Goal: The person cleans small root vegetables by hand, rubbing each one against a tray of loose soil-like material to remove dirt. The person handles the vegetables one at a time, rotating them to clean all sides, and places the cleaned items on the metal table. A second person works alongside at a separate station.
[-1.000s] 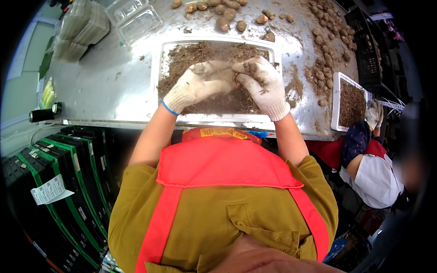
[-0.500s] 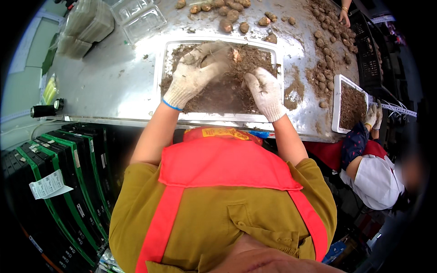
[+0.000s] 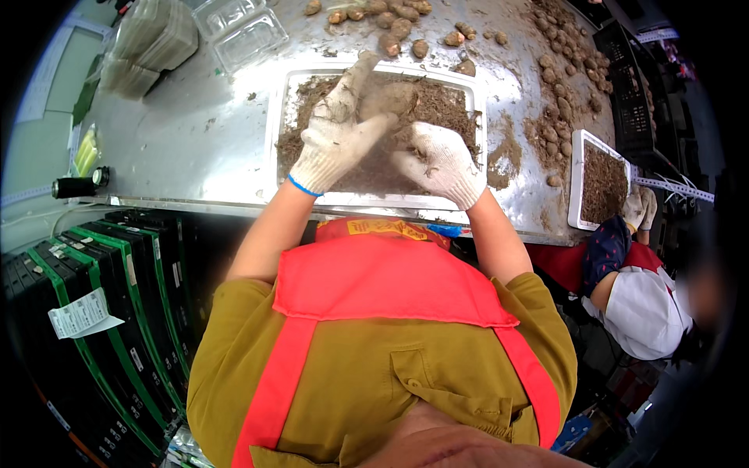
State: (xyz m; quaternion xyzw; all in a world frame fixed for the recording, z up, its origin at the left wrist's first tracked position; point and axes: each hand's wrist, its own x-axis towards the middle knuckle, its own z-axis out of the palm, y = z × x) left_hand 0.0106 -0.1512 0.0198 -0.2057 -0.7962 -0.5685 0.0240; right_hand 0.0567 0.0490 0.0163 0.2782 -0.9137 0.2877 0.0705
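Two white trays lay on the counter point(image 3: 172, 152): the near tray point(image 3: 390, 200), used here as the landmark, and a second tray point(image 3: 576, 175) to its right. Brown scraps point(image 3: 449, 109) covered most of the near tray's floor.

Two gloved hands worked above those scraps. The left hand point(image 3: 335, 132), over the near tray's left half, was spread wide, its fingers stretched toward the far rim and its thumb out to the right. One blurred brown lump point(image 3: 396, 98) lay in the gap beside it, over the middle of the near tray; whether the hand touched it could not be told. The right hand point(image 3: 443, 158), over the right half, was curled, and what it pinched, if anything, could not be told.

Beyond the near tray lay about fifteen brown tubers point(image 3: 401, 29). To its right spread a heap point(image 3: 563, 105) of more, too many to count, next to one black crate point(image 3: 629, 90). Beyond it to the left stood one stack of clear boxes point(image 3: 160, 43), with one open clear container point(image 3: 246, 39) beside them.
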